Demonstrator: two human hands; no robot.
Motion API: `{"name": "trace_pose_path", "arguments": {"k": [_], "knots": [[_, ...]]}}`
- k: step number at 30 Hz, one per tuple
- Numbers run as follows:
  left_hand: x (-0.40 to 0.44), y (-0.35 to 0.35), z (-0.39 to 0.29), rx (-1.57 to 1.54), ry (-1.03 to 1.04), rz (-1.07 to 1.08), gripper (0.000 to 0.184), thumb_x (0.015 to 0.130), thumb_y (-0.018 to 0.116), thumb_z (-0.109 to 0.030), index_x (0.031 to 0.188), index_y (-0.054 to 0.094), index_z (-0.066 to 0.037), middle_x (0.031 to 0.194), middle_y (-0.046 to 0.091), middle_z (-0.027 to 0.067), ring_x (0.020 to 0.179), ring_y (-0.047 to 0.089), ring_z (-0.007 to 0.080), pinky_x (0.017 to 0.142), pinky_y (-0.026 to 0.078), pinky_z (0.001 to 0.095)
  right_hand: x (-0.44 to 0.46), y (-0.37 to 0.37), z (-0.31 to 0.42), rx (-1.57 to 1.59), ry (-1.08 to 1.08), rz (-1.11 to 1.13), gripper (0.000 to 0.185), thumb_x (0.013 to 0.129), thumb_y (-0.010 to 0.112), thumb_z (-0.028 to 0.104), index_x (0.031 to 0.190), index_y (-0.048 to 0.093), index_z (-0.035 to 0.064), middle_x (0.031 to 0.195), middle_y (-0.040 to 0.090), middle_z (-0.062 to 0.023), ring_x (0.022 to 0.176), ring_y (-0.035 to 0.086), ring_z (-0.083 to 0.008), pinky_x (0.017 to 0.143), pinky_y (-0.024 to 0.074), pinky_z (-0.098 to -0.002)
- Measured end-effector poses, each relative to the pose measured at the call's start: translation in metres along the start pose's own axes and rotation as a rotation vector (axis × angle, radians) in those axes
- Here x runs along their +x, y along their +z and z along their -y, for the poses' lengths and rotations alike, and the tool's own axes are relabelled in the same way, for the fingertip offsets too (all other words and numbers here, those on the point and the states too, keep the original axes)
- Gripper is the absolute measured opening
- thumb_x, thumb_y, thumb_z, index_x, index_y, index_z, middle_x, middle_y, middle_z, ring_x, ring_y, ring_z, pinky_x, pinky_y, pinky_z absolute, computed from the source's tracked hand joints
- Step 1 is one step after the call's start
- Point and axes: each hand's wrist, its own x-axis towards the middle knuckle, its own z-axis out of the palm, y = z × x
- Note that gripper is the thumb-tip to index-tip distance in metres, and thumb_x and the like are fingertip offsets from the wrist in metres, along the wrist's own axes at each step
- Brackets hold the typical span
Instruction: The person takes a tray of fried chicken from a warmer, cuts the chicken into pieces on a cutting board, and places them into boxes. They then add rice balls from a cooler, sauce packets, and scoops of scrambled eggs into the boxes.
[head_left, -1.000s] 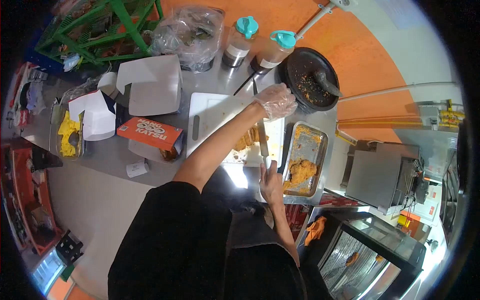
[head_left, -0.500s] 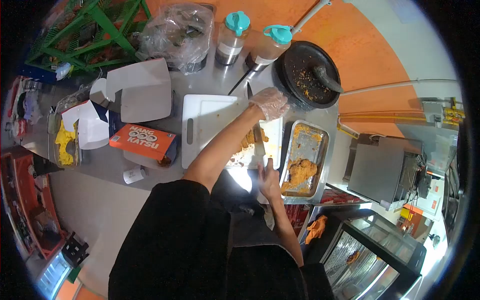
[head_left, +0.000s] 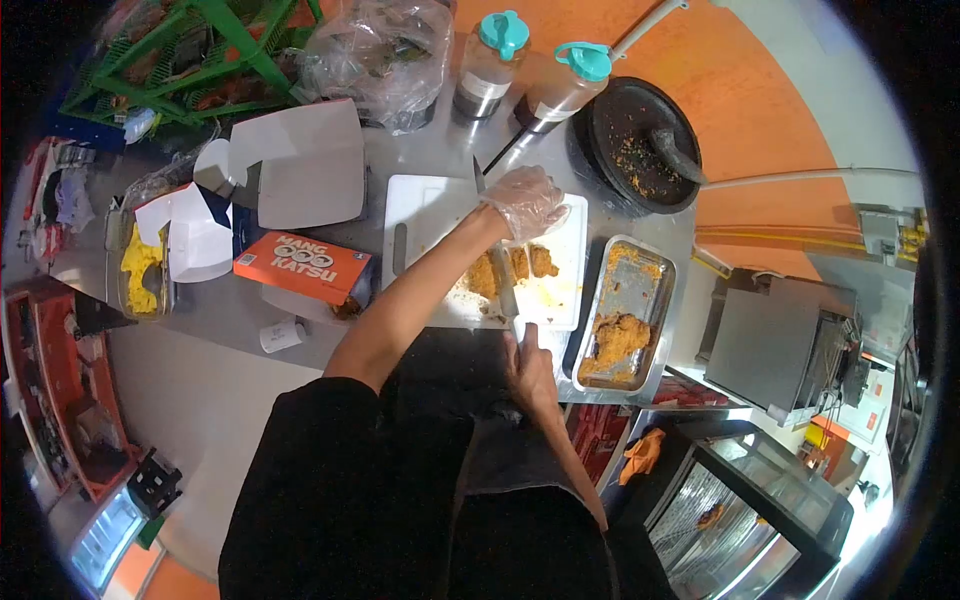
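Observation:
A long knife [head_left: 505, 275] lies across a breaded fried cutlet [head_left: 482, 274] on a white cutting board [head_left: 430, 225]. My right hand [head_left: 532, 375], bare, is closed around its white handle at the board's near edge. My left hand [head_left: 528, 203], in a clear plastic glove, bears on the blade near the tip with its fingers curled; the tip sticks out beyond it. To the right of the blade are cut pieces [head_left: 543, 262] of the cutlet. Crumbs and grease mark the board.
A metal tray [head_left: 666, 290] with more fried cutlet [head_left: 615, 340] stands right of the board. Behind it sits a dark stone mortar [head_left: 615, 175] with a pestle [head_left: 678, 160]. Two teal-lidded bottles [head_left: 490, 75] stand at the back. An orange food box [head_left: 302, 267] is on the left.
The knife and both hands have shifted left across the cutlet. Separate cut pieces now show to the right of the blade. My view has also shifted slightly.

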Motion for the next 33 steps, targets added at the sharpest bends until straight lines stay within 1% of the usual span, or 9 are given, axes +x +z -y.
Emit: {"name": "trace_pose_path", "arguments": {"k": [7,9,14,18,21,25,28,30,33], "knots": [[-0.007,0.008,0.006,-0.014,-0.046,-0.022,0.032,0.094,0.055,-0.031,0.086,0.067,-0.003,0.086,0.067,0.0177,0.091,0.062,0.036,0.089,0.049,0.0461,0.008,0.027,-0.018,-0.053,-0.017,-0.051,0.029,0.103,0.051,0.024,0.111,0.043,-0.0023,0.062,0.058,-0.0322,0.06,0.059,-0.0544,0.051,0.0431,-0.0584],[-0.011,0.012,0.003,-0.039,-0.12,-0.064,0.033,0.095,0.054,-0.033,0.094,0.066,-0.002,0.091,0.067,0.0176,0.095,0.062,0.0356,0.091,0.049,0.0453,0.008,0.041,-0.027,-0.078,-0.01,-0.068,0.029,0.102,0.052,0.024,0.11,0.043,-0.0026,0.062,0.058,-0.0326,0.06,0.059,-0.0547,0.051,0.0431,-0.0592],[-0.013,0.009,-0.005,-0.05,-0.088,-0.038,0.037,0.095,0.053,-0.036,0.104,0.064,-0.002,0.103,0.066,0.0167,0.102,0.06,0.0337,0.096,0.047,0.0441,0.011,0.056,-0.034,-0.089,-0.018,-0.149,0.026,0.101,0.053,0.02,0.109,0.043,-0.0026,0.059,0.056,-0.0331,0.06,0.058,-0.0548,0.048,0.0396,-0.057],[-0.011,0.0,0.003,-0.041,-0.124,0.03,0.039,0.096,0.052,-0.037,0.11,0.064,-0.002,0.109,0.063,0.0174,0.108,0.058,0.0326,0.099,0.046,0.0435,0.006,0.04,-0.025,-0.098,-0.077,-0.137,0.029,0.102,0.052,0.022,0.111,0.041,-0.0027,0.061,0.057,-0.0336,0.061,0.058,-0.0557,0.05,0.0431,-0.0595],[-0.021,-0.014,0.002,-0.045,-0.122,-0.049,0.04,0.096,0.052,-0.038,0.112,0.064,-0.004,0.109,0.064,0.0171,0.108,0.058,0.0324,0.099,0.046,0.0433,-0.002,0.017,0.0,-0.11,-0.03,-0.039,0.027,0.102,0.052,0.021,0.11,0.041,-0.0023,0.062,0.057,-0.0337,0.061,0.058,-0.055,0.049,0.0419,-0.0585],[-0.026,-0.026,-0.002,-0.015,-0.084,-0.156,0.039,0.096,0.052,-0.038,0.114,0.064,-0.005,0.108,0.064,0.0157,0.107,0.058,0.0321,0.098,0.046,0.0433,-0.014,0.024,0.011,-0.084,-0.098,-0.085,0.024,0.103,0.052,0.019,0.109,0.041,-0.0015,0.062,0.057,-0.0339,0.061,0.059,-0.0545,0.048,0.0409,-0.0582],[-0.036,-0.027,0.001,0.008,-0.108,-0.133,0.038,0.097,0.052,-0.036,0.112,0.064,-0.004,0.105,0.065,0.0153,0.105,0.059,0.0322,0.098,0.046,0.0432,-0.011,0.029,0.007,-0.089,-0.102,-0.07,0.024,0.102,0.052,0.019,0.109,0.041,-0.0009,0.062,0.057,-0.0338,0.061,0.059,-0.0544,0.048,0.0411,-0.0581],[-0.035,-0.032,0.001,0.019,-0.136,0.042,0.037,0.097,0.052,-0.035,0.111,0.064,-0.003,0.105,0.065,0.0158,0.107,0.058,0.0323,0.099,0.045,0.0432,-0.01,0.031,0.007,-0.09,-0.11,-0.067,0.023,0.102,0.052,0.019,0.109,0.041,-0.0006,0.062,0.057,-0.0337,0.061,0.059,-0.0546,0.048,0.0413,-0.058],[-0.033,-0.037,0.0,0.0,-0.106,-0.03,0.038,0.096,0.052,-0.035,0.11,0.064,-0.002,0.104,0.065,0.0163,0.107,0.058,0.0327,0.098,0.046,0.0432,-0.009,0.033,0.008,-0.115,-0.089,-0.078,0.023,0.102,0.052,0.018,0.11,0.04,-0.0007,0.062,0.057,-0.0339,0.061,0.059,-0.055,0.049,0.0415,-0.058]]}}
